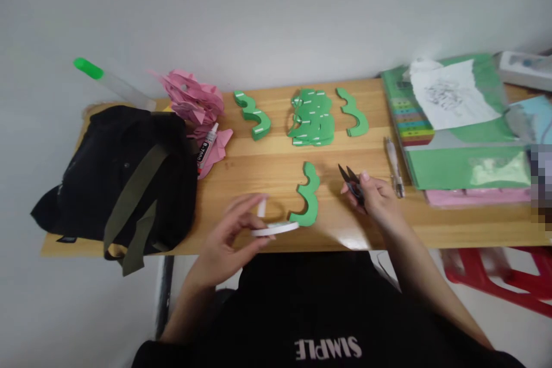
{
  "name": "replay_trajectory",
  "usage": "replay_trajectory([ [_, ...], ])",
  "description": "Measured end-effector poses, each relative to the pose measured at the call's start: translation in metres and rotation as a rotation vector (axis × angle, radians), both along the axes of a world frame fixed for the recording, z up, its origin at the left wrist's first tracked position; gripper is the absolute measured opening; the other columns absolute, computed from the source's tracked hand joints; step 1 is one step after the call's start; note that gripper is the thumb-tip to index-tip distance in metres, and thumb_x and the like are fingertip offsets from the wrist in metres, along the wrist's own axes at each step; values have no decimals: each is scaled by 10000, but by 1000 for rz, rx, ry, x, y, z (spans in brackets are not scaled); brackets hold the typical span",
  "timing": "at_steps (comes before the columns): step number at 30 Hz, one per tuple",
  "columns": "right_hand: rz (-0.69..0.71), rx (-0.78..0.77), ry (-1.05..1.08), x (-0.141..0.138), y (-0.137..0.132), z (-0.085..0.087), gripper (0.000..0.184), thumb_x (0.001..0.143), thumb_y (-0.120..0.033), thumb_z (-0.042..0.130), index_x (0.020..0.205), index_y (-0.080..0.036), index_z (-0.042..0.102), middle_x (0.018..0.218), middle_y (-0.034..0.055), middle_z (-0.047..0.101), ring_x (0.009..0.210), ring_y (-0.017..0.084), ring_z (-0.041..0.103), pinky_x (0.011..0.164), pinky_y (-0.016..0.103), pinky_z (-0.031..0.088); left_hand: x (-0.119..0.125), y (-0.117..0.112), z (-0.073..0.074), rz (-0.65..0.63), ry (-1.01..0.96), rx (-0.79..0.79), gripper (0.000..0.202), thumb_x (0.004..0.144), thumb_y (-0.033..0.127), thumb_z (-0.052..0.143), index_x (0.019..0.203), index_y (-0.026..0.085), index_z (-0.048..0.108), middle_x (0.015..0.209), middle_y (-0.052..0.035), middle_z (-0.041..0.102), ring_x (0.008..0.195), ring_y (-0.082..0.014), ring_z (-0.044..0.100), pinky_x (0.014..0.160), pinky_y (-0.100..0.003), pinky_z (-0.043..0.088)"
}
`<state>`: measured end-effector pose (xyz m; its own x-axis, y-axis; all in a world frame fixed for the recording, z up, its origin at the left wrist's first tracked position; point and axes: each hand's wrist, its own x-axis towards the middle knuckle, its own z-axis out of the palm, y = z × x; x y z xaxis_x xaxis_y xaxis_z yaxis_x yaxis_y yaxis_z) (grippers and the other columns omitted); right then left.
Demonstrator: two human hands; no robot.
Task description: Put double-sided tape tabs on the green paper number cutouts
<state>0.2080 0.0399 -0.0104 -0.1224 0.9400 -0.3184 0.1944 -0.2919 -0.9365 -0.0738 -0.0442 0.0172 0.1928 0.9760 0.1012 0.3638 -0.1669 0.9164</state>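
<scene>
My left hand (228, 236) is closed on a roll of white tape (276, 229), and a short loose end of the tape stands up near the fingertips. Just beyond the roll lies a wavy green paper cutout (311, 201) on the wooden table. In my right hand (373, 198) are small dark scissors (352, 183), blades a little apart and pointing away to the left. Farther back are a green cutout stack with white strips (254, 118), a bigger pile of green cutouts (314, 118) and another green cutout (354, 114).
A black bag (129, 178) covers the table's left end, beside pink paper pieces (194, 98) and a glue tube (207, 148). A pen (393, 167) lies right of my right hand, next to green paper packs (452, 167). Below right is a red stool (483, 276).
</scene>
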Motion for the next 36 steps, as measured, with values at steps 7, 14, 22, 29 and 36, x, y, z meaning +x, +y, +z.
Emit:
replay_trajectory([
  [7, 2, 42, -24, 4, -7, -1, 652, 756, -789, 457, 638, -174, 642, 430, -20, 444, 358, 81, 343, 362, 228, 225, -28, 10, 2, 153, 642, 276, 581, 843, 175, 605, 1390, 285, 441, 1319, -82, 585, 1159, -268, 587, 947, -434, 517],
  [14, 54, 111, 33, -5, -22, 12, 608, 813, -735, 441, 675, -178, 643, 495, -10, 450, 418, 92, 362, 374, 234, 225, 6, 10, 7, 133, 156, 132, 364, 855, 257, 636, 1217, 235, 607, 1184, -84, 676, 1097, -233, 629, 948, -416, 515],
  [22, 26, -113, 390, -54, -40, 46, 426, 714, -599, 675, 754, -177, 629, 503, -85, 295, 416, 53, 200, 375, 218, 142, 60, 22, 13, 239, -104, 256, 415, 893, 166, 576, 1298, 249, 531, 1027, -16, 742, 1005, -176, 676, 983, -370, 482],
  [29, -14, -19, 322, -59, -35, 44, 301, 651, -426, 764, 635, -167, 611, 515, -76, 363, 442, 40, 230, 388, 205, 185, 65, 26, 9, 148, 276, 560, 465, 881, 116, 534, 1320, 262, 487, 1110, -37, 717, 1001, -208, 649, 885, -388, 477],
  [36, 17, 105, 157, -53, -31, 46, 249, 680, -409, 719, 654, -170, 653, 539, -33, 499, 482, 76, 388, 459, 221, 336, 67, 34, 16, 141, 52, 270, 103, 877, 194, 567, 845, 216, 662, 850, -29, 727, 815, -172, 664, 759, -328, 527],
])
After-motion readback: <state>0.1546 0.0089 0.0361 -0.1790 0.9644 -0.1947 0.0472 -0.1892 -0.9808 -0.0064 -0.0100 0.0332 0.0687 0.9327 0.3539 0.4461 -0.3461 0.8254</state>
